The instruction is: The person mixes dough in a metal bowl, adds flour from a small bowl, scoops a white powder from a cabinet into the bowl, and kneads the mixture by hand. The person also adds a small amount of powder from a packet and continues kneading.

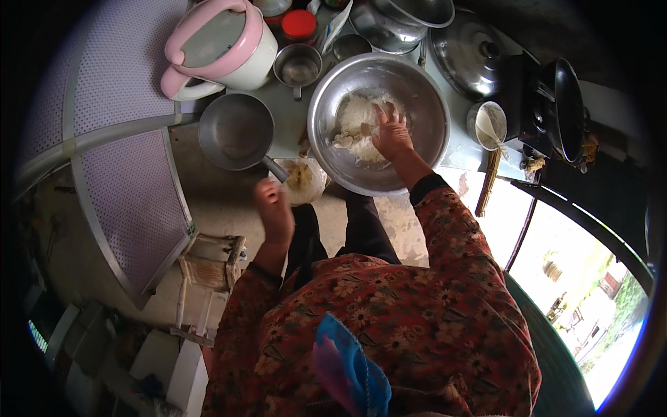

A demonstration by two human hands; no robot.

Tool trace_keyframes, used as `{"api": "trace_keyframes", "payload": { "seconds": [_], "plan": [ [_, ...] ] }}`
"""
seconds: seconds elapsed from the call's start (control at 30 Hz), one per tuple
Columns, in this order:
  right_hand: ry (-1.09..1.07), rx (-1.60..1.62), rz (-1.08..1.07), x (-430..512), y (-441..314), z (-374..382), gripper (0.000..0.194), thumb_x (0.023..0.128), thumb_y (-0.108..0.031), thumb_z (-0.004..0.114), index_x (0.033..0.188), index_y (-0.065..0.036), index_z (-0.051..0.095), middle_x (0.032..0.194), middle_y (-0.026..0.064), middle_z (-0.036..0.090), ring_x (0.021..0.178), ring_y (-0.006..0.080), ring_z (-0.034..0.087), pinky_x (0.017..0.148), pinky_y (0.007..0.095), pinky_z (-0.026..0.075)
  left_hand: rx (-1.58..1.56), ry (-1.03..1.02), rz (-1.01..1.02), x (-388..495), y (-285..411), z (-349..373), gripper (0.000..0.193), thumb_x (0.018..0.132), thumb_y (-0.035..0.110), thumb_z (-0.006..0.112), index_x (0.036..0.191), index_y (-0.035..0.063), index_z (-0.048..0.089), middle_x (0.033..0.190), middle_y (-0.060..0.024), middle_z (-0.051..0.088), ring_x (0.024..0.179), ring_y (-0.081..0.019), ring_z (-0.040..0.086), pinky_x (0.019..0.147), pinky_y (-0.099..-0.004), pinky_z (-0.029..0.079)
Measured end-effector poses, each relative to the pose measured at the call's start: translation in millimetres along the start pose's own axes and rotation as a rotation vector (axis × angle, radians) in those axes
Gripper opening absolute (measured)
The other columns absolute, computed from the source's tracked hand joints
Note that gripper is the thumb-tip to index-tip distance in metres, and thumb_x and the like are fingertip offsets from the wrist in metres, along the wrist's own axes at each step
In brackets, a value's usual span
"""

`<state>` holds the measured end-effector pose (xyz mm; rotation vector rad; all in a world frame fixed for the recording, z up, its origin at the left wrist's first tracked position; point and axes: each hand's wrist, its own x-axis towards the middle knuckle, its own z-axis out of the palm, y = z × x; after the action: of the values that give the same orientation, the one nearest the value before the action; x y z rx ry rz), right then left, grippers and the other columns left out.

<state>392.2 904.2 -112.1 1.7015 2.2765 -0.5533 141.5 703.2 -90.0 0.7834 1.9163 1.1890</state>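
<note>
A wide stainless steel bowl (324, 140) sits at the front edge of the counter, with white flour (359, 109) and shaggy dough lumps (343, 140) inside. My right hand (393, 133) reaches into it, fingers spread and fingertips in the flour. Left of the bowl is a grey metal dipper (236, 131), whose short handle (276, 170) points towards me. Just below that handle's end is my left hand (275, 212), blurred, with its fingers curled; it seems apart from the handle.
A pink-and-white kettle (250, 60), a metal cup (297, 65) and a red-lidded jar (298, 25) stand behind. To the right are a pot lid (469, 57), a small bowl with a spoon (484, 125) and a wok (567, 109). A plastic-lined container (307, 180) is below the counter edge.
</note>
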Motion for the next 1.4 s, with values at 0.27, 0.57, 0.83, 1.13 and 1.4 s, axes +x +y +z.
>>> {"api": "trace_keyframes", "payload": {
  "seconds": [0.27, 0.57, 0.83, 1.13, 1.4],
  "plan": [
    [0.196, 0.245, -0.134, 41.2, 42.1, -40.4, 0.056, 0.072, -0.018, 0.063, 0.124, -0.016, 0.045, 0.119, 0.0203, 0.049, 0.109, 0.0409, 0.047, 0.095, 0.0452, 0.039, 0.238, -0.058, -0.043, 62.0, 35.9, 116.5, 0.045, 0.083, 0.025, 0.063, 0.116, -0.0012, 0.047, 0.102, -0.0203, 0.058, 0.090, -0.0316, 0.057, 0.082, -0.0370, 0.045],
    [-0.120, -0.027, -0.037, -23.7, 70.3, 8.7, 0.066, 0.082, -0.025, 0.057, 0.137, -0.005, 0.027, 0.130, 0.0215, 0.037, 0.120, 0.0423, 0.039, 0.096, 0.0443, 0.041, -0.090, 0.130, -0.101, 61.6, 36.5, 133.9, 0.028, 0.086, 0.019, 0.059, 0.105, -0.0002, 0.053, 0.088, -0.0098, 0.062, 0.077, -0.0186, 0.058, 0.072, -0.0319, 0.046],
    [0.141, 0.469, 0.077, -9.2, 24.2, 30.8, 0.070, 0.073, -0.017, 0.065, 0.132, -0.002, 0.031, 0.129, 0.0342, 0.033, 0.114, 0.0465, 0.043, 0.097, 0.0448, 0.040, -0.159, 0.033, -0.134, 62.3, 39.9, 128.0, 0.027, 0.088, 0.018, 0.058, 0.108, 0.0009, 0.054, 0.092, -0.0083, 0.061, 0.081, -0.0158, 0.056, 0.074, -0.0296, 0.045],
    [0.227, 0.322, -0.092, 41.1, 28.2, 4.0, 0.051, 0.073, -0.004, 0.056, 0.122, -0.010, 0.045, 0.121, 0.0190, 0.045, 0.112, 0.0399, 0.043, 0.096, 0.0458, 0.037, -0.044, 0.075, -0.060, 60.7, 47.3, 127.3, 0.032, 0.091, 0.026, 0.052, 0.108, -0.0011, 0.054, 0.086, -0.0102, 0.061, 0.077, -0.0185, 0.057, 0.072, -0.0309, 0.045],
    [-0.080, 0.495, 0.157, -27.0, 45.4, 2.4, 0.052, 0.079, -0.018, 0.059, 0.127, -0.015, 0.042, 0.125, 0.0214, 0.044, 0.117, 0.0391, 0.042, 0.097, 0.0423, 0.037, -0.037, 0.085, -0.088, 65.7, 40.7, 127.2, 0.030, 0.091, 0.025, 0.053, 0.106, 0.0000, 0.057, 0.089, -0.0099, 0.062, 0.079, -0.0184, 0.058, 0.073, -0.0306, 0.046]
  ]
}}
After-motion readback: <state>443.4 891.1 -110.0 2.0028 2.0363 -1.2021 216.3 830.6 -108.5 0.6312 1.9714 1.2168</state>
